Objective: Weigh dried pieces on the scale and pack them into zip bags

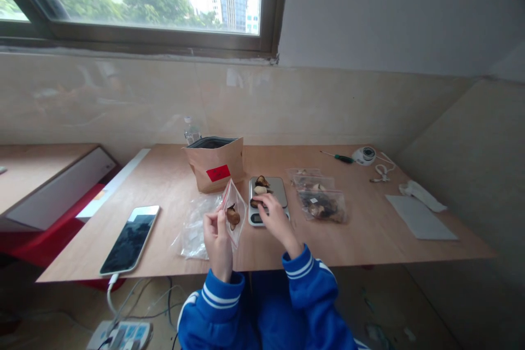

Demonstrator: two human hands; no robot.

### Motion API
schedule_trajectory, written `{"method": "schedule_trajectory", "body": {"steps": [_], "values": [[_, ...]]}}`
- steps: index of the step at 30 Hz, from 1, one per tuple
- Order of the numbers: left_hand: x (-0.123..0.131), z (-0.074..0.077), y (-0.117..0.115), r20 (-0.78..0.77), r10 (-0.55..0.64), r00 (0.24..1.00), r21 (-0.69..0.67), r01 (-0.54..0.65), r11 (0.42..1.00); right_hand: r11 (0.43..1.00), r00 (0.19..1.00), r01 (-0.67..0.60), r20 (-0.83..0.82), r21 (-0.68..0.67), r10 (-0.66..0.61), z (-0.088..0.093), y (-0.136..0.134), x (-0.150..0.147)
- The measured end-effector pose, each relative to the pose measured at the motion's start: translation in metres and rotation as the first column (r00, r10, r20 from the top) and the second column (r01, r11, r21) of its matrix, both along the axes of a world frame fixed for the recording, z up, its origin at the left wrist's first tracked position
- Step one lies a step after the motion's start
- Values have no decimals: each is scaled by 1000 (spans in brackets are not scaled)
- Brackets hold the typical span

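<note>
My left hand [217,238] pinches the edge of a clear zip bag [241,209] with a red seal line. Inside that bag is a dried brown piece [233,217], which looks like a dried mushroom slice. Over the small kitchen scale [279,188], my right hand [274,217] has its fingertips closed on another dried brown piece [254,203]. Two more pieces rest on the scale's plate: a brown curled one [261,181] and a pale one [260,190]. My right hand partly covers the scale's front.
Behind the bag stands an open kraft paper pouch [217,167] with a red label, a bottle [191,131] behind it. Loose clear bags [194,229] lie at left, beside a phone [131,240]. Filled zip bags [322,205], a screwdriver [343,158] and a white camera [364,156] are at right.
</note>
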State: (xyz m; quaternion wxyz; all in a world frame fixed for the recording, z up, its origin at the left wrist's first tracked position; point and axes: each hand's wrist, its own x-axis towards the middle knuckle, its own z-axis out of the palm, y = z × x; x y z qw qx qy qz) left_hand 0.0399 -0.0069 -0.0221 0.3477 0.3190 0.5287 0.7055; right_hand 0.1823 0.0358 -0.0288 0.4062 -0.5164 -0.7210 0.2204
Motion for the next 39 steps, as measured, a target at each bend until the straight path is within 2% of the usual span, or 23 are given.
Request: {"method": "schedule_trajectory", "body": {"steps": [3,5,8,10,13,15,17,20,23,26,29,32,36,39], "values": [[2,3,-4,26,-40,999,21,40,999,999,949,46,312,26,-52,-19,5,-10],[2,5,-6,31,-58,998,40,56,998,995,895,93,436,37,-100,-24,5,-15],[3,7,-7,46,-71,996,49,68,996,991,857,124,497,53,-134,-27,3,-13],[3,6,-6,62,-82,995,56,79,995,989,874,135,463,65,-150,-25,2,-8],[3,2,-5,76,-92,993,47,89,995,982,946,160,269,100,-181,-7,-3,-1],[3,-1,-4,64,-78,995,6,78,997,972,976,185,90,145,-200,16,-11,-1],[3,-3,-3,23,-62,998,-47,63,997,961,979,202,-15,188,-203,41,-21,-5],[4,-1,-3,-38,-63,997,-87,60,994,967,984,168,30,190,-177,70,-32,-17],[7,5,-4,-113,-38,993,-94,27,995,983,974,116,179,143,-141,77,-31,-32],[7,7,-5,-137,-10,991,-107,-4,994,980,950,116,271,161,-156,70,-24,-38],[4,5,-3,-41,-33,999,-109,28,994,967,957,177,197,183,-212,56,-15,-26],[1,4,-2,34,-32,999,-113,36,993,957,951,250,150,148,-272,33,0,-5],[1,10,-3,57,-32,998,-119,39,992,959,910,268,303,88,-282,-3,20,7],[1,14,-7,31,-15,999,-108,18,994,956,874,267,389,119,-292,-21,27,1]]}}
